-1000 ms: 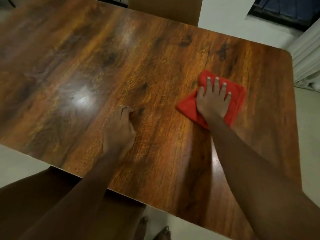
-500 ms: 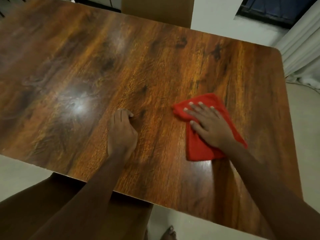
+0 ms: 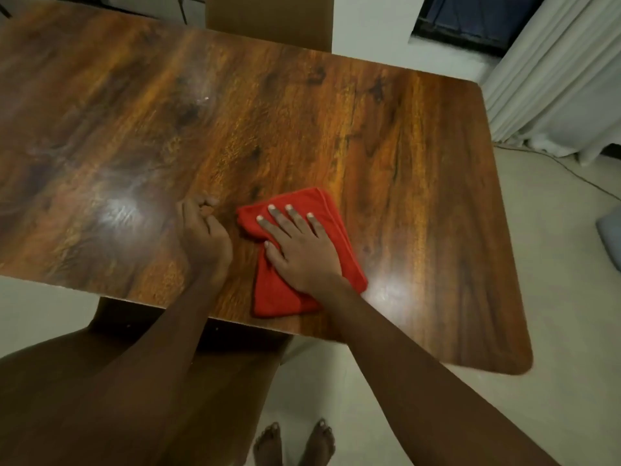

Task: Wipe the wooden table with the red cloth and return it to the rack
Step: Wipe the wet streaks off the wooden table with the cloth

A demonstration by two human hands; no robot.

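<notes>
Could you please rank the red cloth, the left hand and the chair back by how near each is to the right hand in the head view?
1. red cloth: directly under the right hand, which presses on it.
2. left hand: just to the left, resting on the wooden table.
3. chair back: beyond the table's far edge.

Pale floor [image 3: 554,331], white curtain [image 3: 551,79] at right, dark window [image 3: 470,18], tan chair back [image 3: 268,18] beyond
</notes>
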